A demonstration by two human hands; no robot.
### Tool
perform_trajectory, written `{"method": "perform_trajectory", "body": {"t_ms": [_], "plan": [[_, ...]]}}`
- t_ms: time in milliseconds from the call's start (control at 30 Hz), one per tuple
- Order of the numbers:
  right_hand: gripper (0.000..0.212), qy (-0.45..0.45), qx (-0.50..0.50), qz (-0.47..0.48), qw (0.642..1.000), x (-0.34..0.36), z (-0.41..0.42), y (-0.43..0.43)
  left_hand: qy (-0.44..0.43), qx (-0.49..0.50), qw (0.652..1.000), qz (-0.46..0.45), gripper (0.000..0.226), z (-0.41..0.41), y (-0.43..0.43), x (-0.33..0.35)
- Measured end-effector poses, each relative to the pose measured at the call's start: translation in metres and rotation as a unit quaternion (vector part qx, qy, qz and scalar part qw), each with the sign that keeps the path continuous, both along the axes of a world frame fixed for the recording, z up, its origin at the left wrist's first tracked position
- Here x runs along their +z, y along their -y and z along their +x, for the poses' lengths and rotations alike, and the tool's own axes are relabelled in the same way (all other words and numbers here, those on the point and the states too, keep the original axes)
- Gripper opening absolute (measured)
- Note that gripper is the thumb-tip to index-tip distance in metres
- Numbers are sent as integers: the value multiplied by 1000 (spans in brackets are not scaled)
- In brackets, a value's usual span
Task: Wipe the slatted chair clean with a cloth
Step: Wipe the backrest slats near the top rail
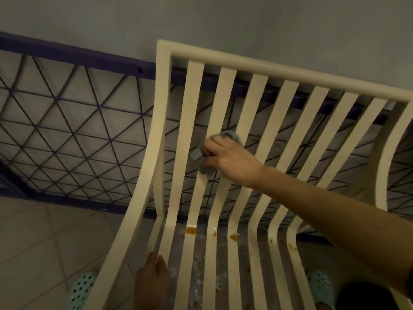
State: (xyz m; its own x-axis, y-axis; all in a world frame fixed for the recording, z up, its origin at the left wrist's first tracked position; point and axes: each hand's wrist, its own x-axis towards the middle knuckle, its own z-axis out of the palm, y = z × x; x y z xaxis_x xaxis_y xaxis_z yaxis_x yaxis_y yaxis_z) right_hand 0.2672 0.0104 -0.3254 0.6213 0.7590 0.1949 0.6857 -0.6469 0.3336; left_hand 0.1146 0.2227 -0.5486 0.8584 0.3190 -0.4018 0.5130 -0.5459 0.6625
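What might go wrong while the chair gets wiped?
The right hand wipes the cloth high on the chair back, so the brown stains lower at the seat bend might get missed or smeared. The cloth hangs over a gap between slats and might catch on the wire grid behind. The floor under the seat looks wet, so the clogs might slip.

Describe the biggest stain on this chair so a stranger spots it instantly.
Start at the cream slatted chair and find the slat under the grey cloth. Follow it down to the bend where back meets seat. The stain there is the widest orange-brown blot, spanning the slat; those to its right are smaller.
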Motion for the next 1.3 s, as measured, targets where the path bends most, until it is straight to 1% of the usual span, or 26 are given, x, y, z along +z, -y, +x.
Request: {"method": "perform_trajectory", "body": {"t_ms": [100, 167, 200, 300, 400, 500, 633, 733, 800, 900, 1033, 1167, 1300], "plan": [[25, -19, -2, -33, 999, 5, -7, -4, 8, 0, 1000, 0, 24, -3, 0, 1], [30, -33, -28, -20, 999, 26, -6, -1, 22, 4, 1000, -3, 24, -5, 1, 2], [30, -22, -42, -3, 999, 41, -2, 2, 28, 3, 1000, -3, 23, -6, 1, 4], [29, 67, -77, 35, 994, 89, 15, 8, 33, 4, 999, -4, 23, -7, 2, 4], [37, 95, -92, 50, 990, 106, 26, 6, 30, 2, 1000, -3, 23, -6, 2, 5], [39, 86, -89, 58, 991, 86, 21, 2, 39, -4, 999, -7, 22, -5, 2, 5], [30, 53, -99, 69, 991, 48, 7, -4, 47, -5, 999, -6, 24, -8, 1, 2], [16, 29, -80, 73, 994, 11, 2, -9, 44, -7, 999, -14, 24, -8, 1, 1], [14, 9, -65, 62, 996, -12, 0, -11, 46, -9, 999, -20, 24, -8, 2, 4], [16, -22, -39, 48, 998, -43, -7, -15, 53, -7, 998, -13, 24, -9, 1, 4], [26, -54, -22, 33, 998, -75, -18, -17, 60, -9, 998, -7, 23, -9, 1, 5], [37, -121, -26, 38, 992, -98, -27, -20, 71, -12, 997, 6, 23, -9, 1, 12], [47, -169, -46, 66, 982, -115, -34, -25, 82, -11, 997, 10, 21, -9, 1, 13]]}}
